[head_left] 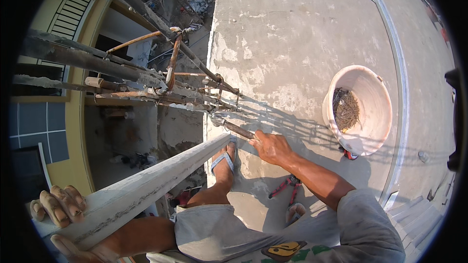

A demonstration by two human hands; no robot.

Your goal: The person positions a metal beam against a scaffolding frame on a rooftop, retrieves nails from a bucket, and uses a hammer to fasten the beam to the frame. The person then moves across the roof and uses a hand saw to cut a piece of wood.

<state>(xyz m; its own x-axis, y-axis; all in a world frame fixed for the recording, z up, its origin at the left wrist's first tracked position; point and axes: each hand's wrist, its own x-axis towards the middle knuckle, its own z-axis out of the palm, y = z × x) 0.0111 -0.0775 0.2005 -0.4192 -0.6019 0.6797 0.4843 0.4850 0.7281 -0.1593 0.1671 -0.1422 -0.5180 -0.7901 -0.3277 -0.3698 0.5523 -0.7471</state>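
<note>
While the left hand (57, 207) grips a plank (146, 185), the right hand (273, 147) holds a rod (239, 129).

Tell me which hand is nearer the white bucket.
Right. The right hand grips a rusty rod just left of the white bucket; the left hand holds a plank far left.
</note>
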